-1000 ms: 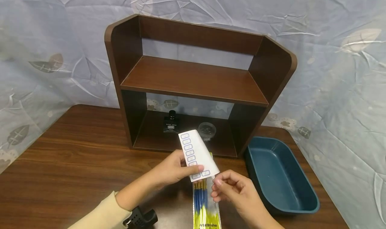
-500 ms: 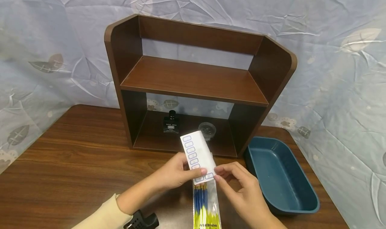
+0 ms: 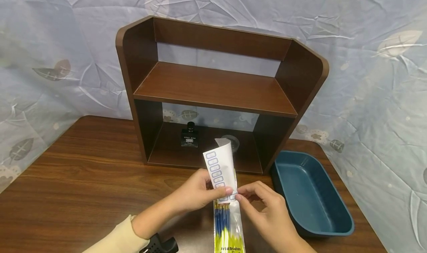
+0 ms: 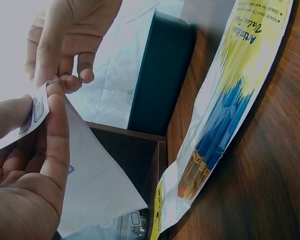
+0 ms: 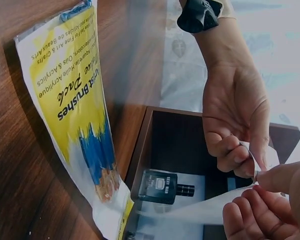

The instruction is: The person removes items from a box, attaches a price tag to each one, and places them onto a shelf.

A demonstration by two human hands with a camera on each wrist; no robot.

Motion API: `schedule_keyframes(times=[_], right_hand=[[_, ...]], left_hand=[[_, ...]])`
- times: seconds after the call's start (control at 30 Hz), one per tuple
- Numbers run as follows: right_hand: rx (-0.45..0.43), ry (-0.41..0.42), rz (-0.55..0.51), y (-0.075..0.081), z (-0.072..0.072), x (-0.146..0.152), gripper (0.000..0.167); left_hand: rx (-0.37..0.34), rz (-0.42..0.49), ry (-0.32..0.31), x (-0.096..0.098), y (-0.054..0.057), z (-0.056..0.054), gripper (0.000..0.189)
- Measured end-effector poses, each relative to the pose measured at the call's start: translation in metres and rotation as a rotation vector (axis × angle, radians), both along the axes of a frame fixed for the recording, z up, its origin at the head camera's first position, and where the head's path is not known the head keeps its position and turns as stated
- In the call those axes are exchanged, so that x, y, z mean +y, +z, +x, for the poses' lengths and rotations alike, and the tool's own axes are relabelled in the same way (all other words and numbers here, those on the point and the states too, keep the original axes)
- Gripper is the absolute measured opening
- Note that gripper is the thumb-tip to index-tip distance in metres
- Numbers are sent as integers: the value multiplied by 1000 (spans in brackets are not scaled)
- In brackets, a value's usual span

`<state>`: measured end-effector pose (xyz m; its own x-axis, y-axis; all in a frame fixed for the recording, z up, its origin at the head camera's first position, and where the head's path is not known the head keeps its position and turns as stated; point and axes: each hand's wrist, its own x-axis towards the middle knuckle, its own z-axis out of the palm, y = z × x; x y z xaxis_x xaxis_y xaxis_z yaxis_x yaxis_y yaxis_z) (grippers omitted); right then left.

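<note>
In the head view my left hand point(image 3: 195, 192) pinches a white sheet of blue-framed label stickers point(image 3: 221, 167) between thumb and fingers, and the sheet's top curls back. At its lower right corner, my right hand point(image 3: 268, 208) has thumb and index finger pinched on the edge by the last sticker. The left wrist view shows both hands' fingertips meeting at this sheet edge. Below the sheet lies a clear, yellow-printed pack of artist brushes point(image 3: 228, 227) with blue handles, flat on the table point(image 4: 270, 160). The sheet hides the pack's far end in the head view.
A dark brown two-tier shelf point(image 3: 213, 88) stands behind the hands. On its lower tier are a black perfume bottle point(image 3: 189, 137) and a round clear container point(image 3: 235, 143), partly hidden by the sheet. A blue-green plastic bin point(image 3: 311, 193) sits to the right.
My left hand has shifted the sticker sheet slightly right, and its top curls over more. The right hand's thumb and index finger have moved onto the lower right corner.
</note>
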<state>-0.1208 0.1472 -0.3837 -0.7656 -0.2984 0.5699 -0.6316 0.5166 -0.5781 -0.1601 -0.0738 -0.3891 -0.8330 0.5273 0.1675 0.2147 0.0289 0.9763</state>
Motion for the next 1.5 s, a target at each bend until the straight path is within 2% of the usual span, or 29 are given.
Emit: schedule_keyframes(times=[0.27, 0.47, 0.77, 1.13, 1.5], right_hand=[[32, -3, -3, -2, -1, 0, 23], [12, -1, 4, -3, -1, 0, 13], [-9, 64, -7, -4, -1, -1, 18], [-56, 146, -56, -5, -2, 1, 14], [-82, 192, -95, -6, -3, 1, 14]], left_hand=[[-8, -12, 13, 2, 0, 0, 27], [-10, -1, 15, 1, 0, 1, 28], [-5, -9, 10, -2, -2, 2, 27], [2, -41, 22, -3, 0, 1, 25], [20, -41, 9, -6, 1, 2, 24]])
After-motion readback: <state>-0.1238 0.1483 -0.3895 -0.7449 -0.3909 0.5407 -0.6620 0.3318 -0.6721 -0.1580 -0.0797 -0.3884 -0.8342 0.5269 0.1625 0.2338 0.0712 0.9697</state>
